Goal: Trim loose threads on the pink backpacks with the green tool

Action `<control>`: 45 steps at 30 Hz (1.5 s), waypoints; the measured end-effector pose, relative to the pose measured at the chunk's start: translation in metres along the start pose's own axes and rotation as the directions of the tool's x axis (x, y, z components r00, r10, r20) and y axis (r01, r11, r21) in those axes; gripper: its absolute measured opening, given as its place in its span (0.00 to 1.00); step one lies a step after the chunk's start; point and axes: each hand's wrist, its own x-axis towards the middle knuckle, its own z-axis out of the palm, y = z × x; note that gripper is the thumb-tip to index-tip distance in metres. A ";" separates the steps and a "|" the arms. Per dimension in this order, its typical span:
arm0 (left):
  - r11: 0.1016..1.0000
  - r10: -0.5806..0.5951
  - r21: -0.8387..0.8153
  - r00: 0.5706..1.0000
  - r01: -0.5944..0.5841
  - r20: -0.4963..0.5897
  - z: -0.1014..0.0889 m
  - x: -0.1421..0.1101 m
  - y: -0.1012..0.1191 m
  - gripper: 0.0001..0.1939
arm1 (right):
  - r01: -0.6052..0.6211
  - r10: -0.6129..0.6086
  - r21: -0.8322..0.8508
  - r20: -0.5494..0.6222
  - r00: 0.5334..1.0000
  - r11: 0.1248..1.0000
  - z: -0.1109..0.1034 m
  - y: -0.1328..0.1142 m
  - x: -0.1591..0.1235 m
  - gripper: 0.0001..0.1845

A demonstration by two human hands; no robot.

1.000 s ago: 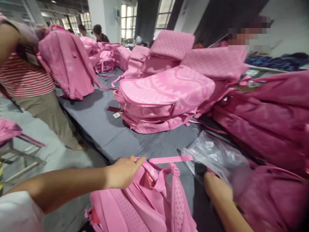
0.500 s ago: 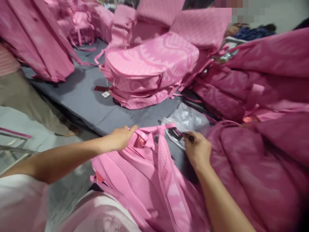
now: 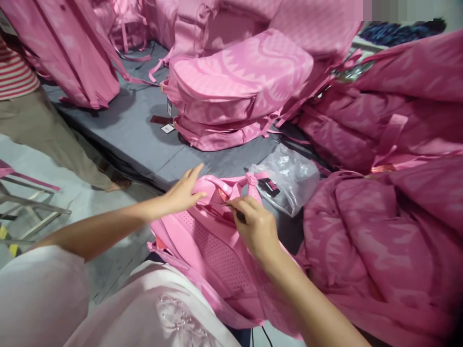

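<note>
A pink backpack [image 3: 206,246] with a perforated back panel leans against my body at the table edge. My left hand [image 3: 183,191] is open, fingers apart, on the left of its top beside the carry handle [image 3: 217,185]. In my right hand [image 3: 256,226] is a small dark-handled tool [image 3: 240,217], its thin tip pointing at the fabric under the handle; my fingers hide most of it. A black tag [image 3: 268,187] lies right of the bag's top, over a clear plastic bag [image 3: 289,178].
Another pink backpack [image 3: 235,91] lies on the grey table [image 3: 123,135], with paper tags beside it. More pink backpacks [image 3: 383,226] are piled at the right and back. A person in a striped top [image 3: 16,72] stands at the left near a metal-framed stool [image 3: 32,207].
My right hand has moved left with the tool, from beside the black tag to below the carry handle. My left hand's fingers have spread. The view has shifted slightly.
</note>
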 end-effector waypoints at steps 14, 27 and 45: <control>0.408 -0.219 -0.891 0.968 0.202 0.119 0.001 -0.049 0.025 0.15 | -0.104 0.129 0.153 -0.158 0.979 0.983 -0.019 -0.032 -0.007 0.16; 0.943 -0.235 -0.292 0.938 0.157 -0.255 0.036 -0.076 -0.055 0.42 | -0.184 0.334 -0.340 0.462 0.822 0.922 0.002 -0.023 0.009 0.13; 0.934 -0.203 -0.330 0.962 0.135 -0.183 0.080 -0.067 -0.086 0.30 | 0.034 0.248 -0.377 0.671 0.698 0.926 0.042 -0.058 0.049 0.15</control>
